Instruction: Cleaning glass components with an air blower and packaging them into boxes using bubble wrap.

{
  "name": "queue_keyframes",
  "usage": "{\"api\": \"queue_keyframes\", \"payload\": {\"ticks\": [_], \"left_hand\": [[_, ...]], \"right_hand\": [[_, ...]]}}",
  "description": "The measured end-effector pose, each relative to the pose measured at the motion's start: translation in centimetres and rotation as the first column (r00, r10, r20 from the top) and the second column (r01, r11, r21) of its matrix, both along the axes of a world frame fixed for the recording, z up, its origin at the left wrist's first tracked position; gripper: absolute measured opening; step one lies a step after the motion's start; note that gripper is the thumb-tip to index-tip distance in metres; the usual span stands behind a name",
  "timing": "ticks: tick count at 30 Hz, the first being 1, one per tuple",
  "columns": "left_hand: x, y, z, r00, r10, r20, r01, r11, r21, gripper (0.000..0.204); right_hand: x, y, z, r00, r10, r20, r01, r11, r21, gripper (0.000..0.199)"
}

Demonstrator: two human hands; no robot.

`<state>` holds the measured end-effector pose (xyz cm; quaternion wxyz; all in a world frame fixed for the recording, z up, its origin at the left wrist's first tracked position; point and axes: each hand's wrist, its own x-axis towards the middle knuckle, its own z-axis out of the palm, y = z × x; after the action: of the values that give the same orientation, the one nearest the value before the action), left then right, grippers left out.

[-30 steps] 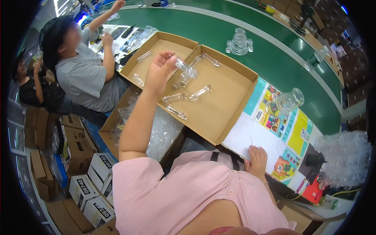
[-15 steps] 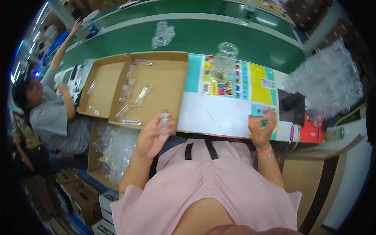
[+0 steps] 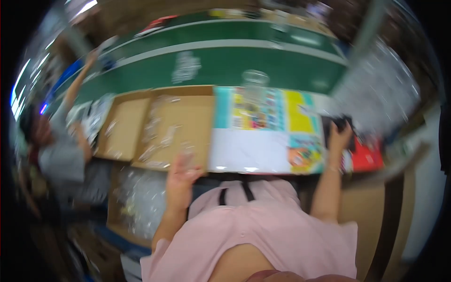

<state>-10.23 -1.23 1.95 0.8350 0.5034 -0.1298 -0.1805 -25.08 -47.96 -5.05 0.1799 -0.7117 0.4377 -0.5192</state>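
Note:
Near the front edge of the shallow cardboard box, my left hand [image 3: 181, 181] is closed around a small clear glass-like tube [image 3: 187, 149], held roughly upright. Motion blurs the tube's outline. My right hand [image 3: 339, 140] reaches over the right end of the table, its fingers around a small black object [image 3: 342, 122] whose kind I cannot make out. That object is by a dark pad [image 3: 327, 127]. Several similar clear tubes [image 3: 168, 136] lie in the shallow cardboard box [image 3: 195, 113] at the left.
A clear glass vessel [image 3: 255, 87] stands on a colourful printed sheet [image 3: 293, 110] with a white area [image 3: 249, 150]. Bubble wrap [image 3: 380, 89] rises at the right. Below left is a box of clear plastic [image 3: 141, 202]. A co-worker [image 3: 58, 145] works at the far left.
My right hand has moved right from above the printed sheet and taken hold of the black object. My left hand keeps the tube. The whole view has shifted and blurred.

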Motion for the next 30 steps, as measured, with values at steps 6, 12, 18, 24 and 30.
{"api": "queue_keyframes", "payload": {"ticks": [6, 12, 18, 24, 30], "left_hand": [[0.6, 0.3, -0.6, 0.992, -0.116, -0.046, 0.111, 0.99, -0.085, 0.063], [0.1, 0.6, 0.0, 1.0, 0.001, 0.009, -0.001, 1.0, -0.006, 0.026], [1.4, -0.7, 2.4, 0.997, -0.054, 0.059, 0.051, 0.997, 0.052, 0.028], [0.6, -1.7, 4.6, 0.976, -0.093, 0.194, 0.094, 0.996, 0.007, 0.034], [-0.6, -3.3, 4.7, 0.948, -0.092, 0.306, 0.073, 0.995, 0.074, 0.032]], "right_hand": [[-4.9, -1.8, -2.7, 0.988, 0.098, -0.117, -0.091, 0.994, 0.062, 0.051], [-0.1, 5.6, 1.9, 0.818, 0.484, 0.31, -0.55, 0.816, 0.177, 0.039], [1.5, 16.2, 5.3, 0.442, 0.892, 0.093, -0.878, 0.409, 0.25, 0.052], [4.0, 19.7, 10.2, 0.187, 0.969, 0.16, -0.967, 0.152, 0.204, 0.049], [3.6, 18.6, 12.4, 0.086, 0.993, -0.08, -0.977, 0.1, 0.188, 0.048]]}}
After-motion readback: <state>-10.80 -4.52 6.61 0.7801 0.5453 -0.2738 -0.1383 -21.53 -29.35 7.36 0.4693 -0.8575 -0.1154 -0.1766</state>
